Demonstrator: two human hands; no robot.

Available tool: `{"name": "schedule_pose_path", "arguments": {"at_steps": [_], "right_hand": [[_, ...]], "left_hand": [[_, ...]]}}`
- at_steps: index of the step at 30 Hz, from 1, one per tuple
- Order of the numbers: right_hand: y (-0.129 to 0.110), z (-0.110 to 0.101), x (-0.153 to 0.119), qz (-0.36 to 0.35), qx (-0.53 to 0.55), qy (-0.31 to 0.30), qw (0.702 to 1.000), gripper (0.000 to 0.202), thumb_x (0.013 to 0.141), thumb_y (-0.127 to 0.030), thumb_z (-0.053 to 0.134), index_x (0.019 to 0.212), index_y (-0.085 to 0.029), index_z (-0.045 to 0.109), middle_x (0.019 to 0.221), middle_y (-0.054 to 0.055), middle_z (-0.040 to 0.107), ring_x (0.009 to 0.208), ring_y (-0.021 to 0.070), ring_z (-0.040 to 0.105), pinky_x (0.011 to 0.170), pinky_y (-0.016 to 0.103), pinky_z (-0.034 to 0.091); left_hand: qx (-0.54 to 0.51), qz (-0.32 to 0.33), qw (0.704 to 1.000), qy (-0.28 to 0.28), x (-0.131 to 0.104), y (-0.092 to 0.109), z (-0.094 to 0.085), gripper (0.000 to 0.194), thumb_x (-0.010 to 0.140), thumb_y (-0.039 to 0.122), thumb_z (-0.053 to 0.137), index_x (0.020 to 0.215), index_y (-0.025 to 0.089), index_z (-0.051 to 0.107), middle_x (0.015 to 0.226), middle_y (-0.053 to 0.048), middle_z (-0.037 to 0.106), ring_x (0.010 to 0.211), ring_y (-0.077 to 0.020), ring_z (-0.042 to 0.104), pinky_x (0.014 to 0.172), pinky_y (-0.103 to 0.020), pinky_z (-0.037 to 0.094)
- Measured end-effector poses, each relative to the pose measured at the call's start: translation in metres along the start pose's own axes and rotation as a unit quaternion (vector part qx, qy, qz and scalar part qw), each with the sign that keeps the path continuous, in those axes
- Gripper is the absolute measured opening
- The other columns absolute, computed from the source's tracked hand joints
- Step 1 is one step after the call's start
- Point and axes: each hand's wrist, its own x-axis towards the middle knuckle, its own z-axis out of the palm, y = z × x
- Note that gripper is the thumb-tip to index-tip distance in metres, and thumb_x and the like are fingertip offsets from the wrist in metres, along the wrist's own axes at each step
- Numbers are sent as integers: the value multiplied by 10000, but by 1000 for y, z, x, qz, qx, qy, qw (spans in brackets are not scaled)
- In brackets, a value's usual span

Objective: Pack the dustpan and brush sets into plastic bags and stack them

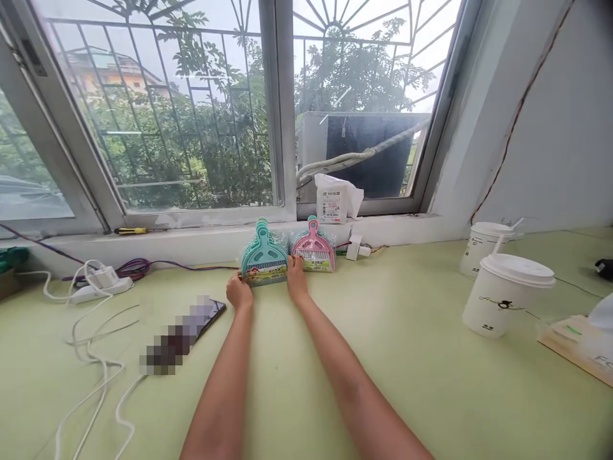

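A stack of teal dustpan-and-brush sets (pixel 264 254) in clear plastic stands upright at the table's back edge, under the window sill. My left hand (pixel 239 291) grips its lower left corner with curled fingers. At the lower right side, my right hand (pixel 297 281) is closed on the same stack. Right beside it, a pink dustpan-and-brush set (pixel 313 244), also wrapped in clear plastic, leans upright close to my right fingers. Both sets carry yellow-green labels along the bottom. My fingertips are partly hidden at the edges of the teal stack.
A phone (pixel 205 319), partly pixelated, lies left of my forearm near white cables (pixel 103 364) and a power strip (pixel 102 291). Two lidded cups (pixel 500 297) stand at right near a tissue box (pixel 575 348). A tissue pack (pixel 332 203) and screwdriver (pixel 131 230) rest on the sill.
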Motion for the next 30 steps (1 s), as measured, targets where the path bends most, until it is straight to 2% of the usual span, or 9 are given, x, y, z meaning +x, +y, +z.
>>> {"name": "schedule_pose_path", "arguments": {"at_steps": [5,12,17,21,23,25,27,28,30], "right_hand": [[3,10,13,13,-40,-24,999,546,879,-63,378,1405,-209,407,1401,165,387,1241,277,451,933,408,461],[1,6,12,-12,-107,-50,993,632,896,-111,378,1508,-206,251,1433,178,363,1236,292,423,907,418,476],[-2,3,8,-31,-126,-65,989,675,922,-198,416,1539,-180,143,1534,167,247,1305,322,348,986,483,402],[-6,2,6,-43,-111,-50,992,672,937,-277,427,1537,-168,144,1564,149,193,1360,314,291,1027,483,355],[-6,-2,8,-66,-88,-11,994,617,950,-311,409,1524,-221,204,1558,121,222,1376,283,279,1060,469,309],[1,-12,10,-41,-63,64,995,528,957,-318,387,1478,-273,316,1535,105,274,1378,268,276,1073,484,263],[17,-27,14,65,-34,167,983,466,949,-309,380,1411,-259,411,1498,132,325,1365,292,278,1051,532,236],[29,-36,16,139,-15,220,965,463,937,-310,391,1390,-225,426,1474,166,348,1356,316,277,1032,560,229],[54,-52,19,290,28,313,904,487,913,-329,418,1364,-145,425,1420,254,379,1314,352,307,991,582,229]], "left_hand": [[-18,-30,998,53,12,2,9,341,826,150,580,1165,136,550,1194,-156,555,1037,-286,594,838,-378,459],[-28,-43,998,43,8,4,4,361,832,160,593,1183,145,509,1206,-155,533,1031,-284,592,843,-399,476],[-29,-48,998,36,7,4,0,336,840,130,555,1171,151,504,1217,-153,520,1054,-277,569,826,-395,482],[15,-35,997,74,2,11,-2,408,837,189,566,1229,136,467,1249,-193,476,1164,-326,475,843,-434,461],[51,-16,992,112,-3,16,-4,399,849,250,548,1220,120,475,1241,-204,469,1178,-352,437,879,-475,427],[70,17,988,138,-9,20,-7,385,878,289,493,1218,110,478,1235,-205,469,1165,-357,426,901,-491,397],[69,58,985,149,-14,24,-10,388,906,306,433,1238,109,469,1253,-202,463,1155,-348,425,903,-476,386],[67,76,983,153,-17,25,-11,390,916,310,409,1246,110,466,1267,-200,459,1156,-343,424,905,-467,381],[63,105,980,156,-20,26,-13,386,928,307,378,1247,112,472,1288,-195,452,1152,-332,426,909,-454,373]]}}
